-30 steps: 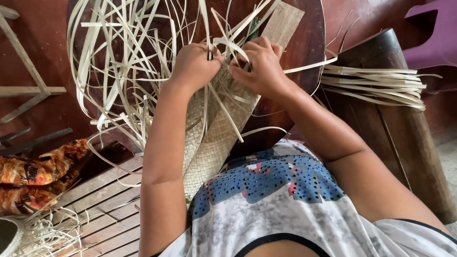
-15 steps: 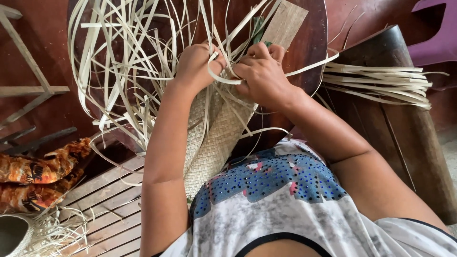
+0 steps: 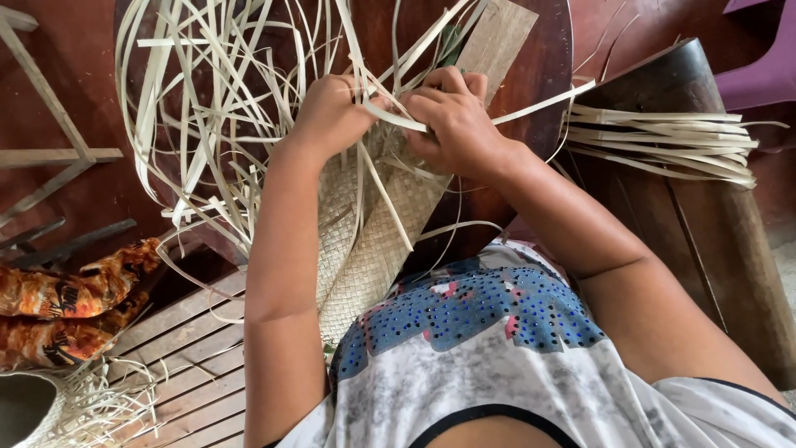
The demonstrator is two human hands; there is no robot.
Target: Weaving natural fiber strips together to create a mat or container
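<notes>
Two hands meet at the upper edge of a half-woven mat (image 3: 365, 249), a pale plaited panel whose long axis runs from the person's lap up and slightly to the right across a round dark wooden bench (image 3: 539, 75). The left hand (image 3: 332, 112) is closed over the weave's left part, fingers curled down into the loose ends; the right hand (image 3: 452, 120) sits just beside it, nearly touching, and is clamped on a single flat strip (image 3: 531, 104) that runs out to the right past the wrist. Both hands are equally near the working edge, which lies directly under their knuckles.

The unwoven strips (image 3: 207, 108) fan up and to the left from that edge, crossing one another. A tidy bundle of cut strips (image 3: 663, 141) lies well apart to the right on a dark wooden seat.

The fingertips of both hands are hidden beneath the palms and strips, so which strands they pinch cannot be told. The mat's lower end disappears behind the shirt.
</notes>
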